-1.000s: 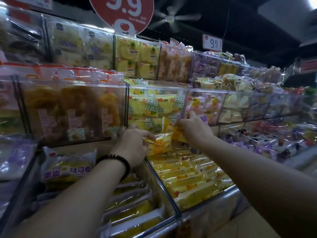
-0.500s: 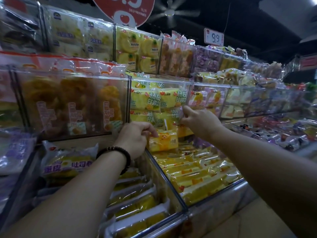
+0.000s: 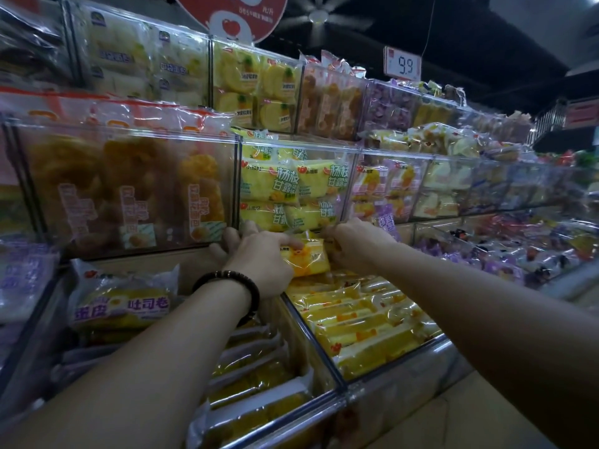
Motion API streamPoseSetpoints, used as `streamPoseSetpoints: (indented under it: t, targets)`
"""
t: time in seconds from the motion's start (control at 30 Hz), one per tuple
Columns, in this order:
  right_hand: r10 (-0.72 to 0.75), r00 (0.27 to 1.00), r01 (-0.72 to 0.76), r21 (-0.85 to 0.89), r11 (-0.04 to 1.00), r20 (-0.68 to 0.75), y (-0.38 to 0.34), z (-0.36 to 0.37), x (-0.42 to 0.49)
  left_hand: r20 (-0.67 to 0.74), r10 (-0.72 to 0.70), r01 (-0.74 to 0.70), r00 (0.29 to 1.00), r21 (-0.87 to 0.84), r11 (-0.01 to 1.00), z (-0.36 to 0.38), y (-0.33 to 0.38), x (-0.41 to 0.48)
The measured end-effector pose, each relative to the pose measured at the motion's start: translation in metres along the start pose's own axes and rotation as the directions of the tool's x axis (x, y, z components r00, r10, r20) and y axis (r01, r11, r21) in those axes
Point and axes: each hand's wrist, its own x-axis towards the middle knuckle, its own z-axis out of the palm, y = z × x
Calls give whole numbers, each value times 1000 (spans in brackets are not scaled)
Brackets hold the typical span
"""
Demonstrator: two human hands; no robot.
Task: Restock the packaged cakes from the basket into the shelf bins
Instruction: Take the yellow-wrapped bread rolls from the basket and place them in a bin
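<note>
Both hands are meeting on one yellow packaged cake at the very back of the lower bin, right under the clear-fronted middle bin that is showing yellow-green packs stacked in two rows. The left hand, a dark beaded bracelet sitting on its wrist, is gripping the cake's left end with the thumb lying over the top of the wrapper, while its other fingers are reaching up toward the bottom edge of the neighbouring clear bin of golden pastries. The right hand is coming in from the other side, fingers curling round the cake's right end. The cake is sitting upright, tilting a little, above the rows of matching yellow packs that are lying flat and filling the bin below it. To the left, past the metal divider, a bigger purple-lettered pack is leaning at the back of the next compartment. Up top, a 9.9 price tag is hanging over the shelves.
</note>
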Motion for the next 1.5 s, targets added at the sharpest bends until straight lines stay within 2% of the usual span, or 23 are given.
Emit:
streamPoseSetpoints:
  t: [0.1, 0.23, 0.33, 0.47, 0.57, 0.63, 0.73, 0.83, 0.9, 0.97, 1.03, 1.07, 1.1, 1.17, 1.23, 1.33, 1.4, 1.43, 1.47, 1.5]
  targets:
    - [49, 998, -54, 131, 990, 43, -1, 0, 0, -11, 28, -28, 1000, 59, 998, 0, -2, 0]
    - [91, 991, -68, 213, 975, -100, 6, -19, -32, -16, 96, -92, 995, 163, 982, -5, -1, -1]
    - [79, 976, -10, 325, 946, -202, 5, -43, -83, -52, 183, -174, 982, 145, 974, -15, 13, -12]
    - [64, 943, 58, 351, 935, -327, -6, -74, -158, -105, 350, -351, 931, 4, 936, -37, 39, -46]
    - [53, 952, 103, 480, 871, -300, -19, -84, -213, -197, 485, -513, 852, -125, 849, -46, 55, -106]
    - [51, 949, 131, 536, 834, -311, -28, -79, -246, -206, 520, -557, 829, -221, 801, -44, 61, -161]
    - [85, 930, 139, 557, 819, -356, -47, -49, -289, -105, 538, -543, 836, -290, 788, -18, 52, -235]
    - [147, 934, 71, 574, 816, -325, -68, 1, -330, 194, 437, -369, 878, -306, 878, 25, 32, -291]
    - [149, 977, -32, 588, 809, -152, -80, 42, -358, 432, 331, -237, 839, -257, 937, 62, 13, -317]
    - [131, 986, -169, 575, 801, 107, -88, 77, -382, 570, 233, -138, 788, -205, 969, 98, -9, -335]
    - [122, 930, -296, 507, 809, 348, -93, 114, -401, 644, 147, -65, 751, -149, 987, 126, -30, -349]
    - [126, 879, -352, 447, 822, 461, -93, 134, -409, 679, 105, -28, 727, -124, 992, 137, -39, -354]
    - [125, 813, -392, 375, 840, 569, -94, 153, -417, 710, 72, -14, 701, -87, 996, 146, -47, -358]
    - [105, 666, -425, 260, 867, 738, -97, 179, -431, 779, 29, -87, 626, 32, 996, 158, -58, -361]
    - [21, 568, -331, 205, 921, 823, -106, 193, -445, 849, -8, -175, 529, 118, 978, 162, -59, -360]
    - [-107, 404, -163, 187, 969, 908, -129, 217, -464, 901, -35, -196, 432, 132, 972, 164, -56, -355]
    - [-117, 263, -167, 165, 972, 958, -146, 240, -473, 924, -40, -207, 379, 126, 970, 163, -55, -350]
    - [-122, 166, -130, 144, 981, 979, -155, 244, -475, 931, -44, -209, 362, 127, 970, 164, -56, -348]
    - [-119, 110, -95, 130, 987, 987, -161, 250, -477, 938, -57, -206, 341, 133, 970, 165, -57, -346]
    - [-126, 94, -34, 129, 991, 988, -165, 255, -476, 942, -65, -199, 328, 137, 970, 166, -58, -344]
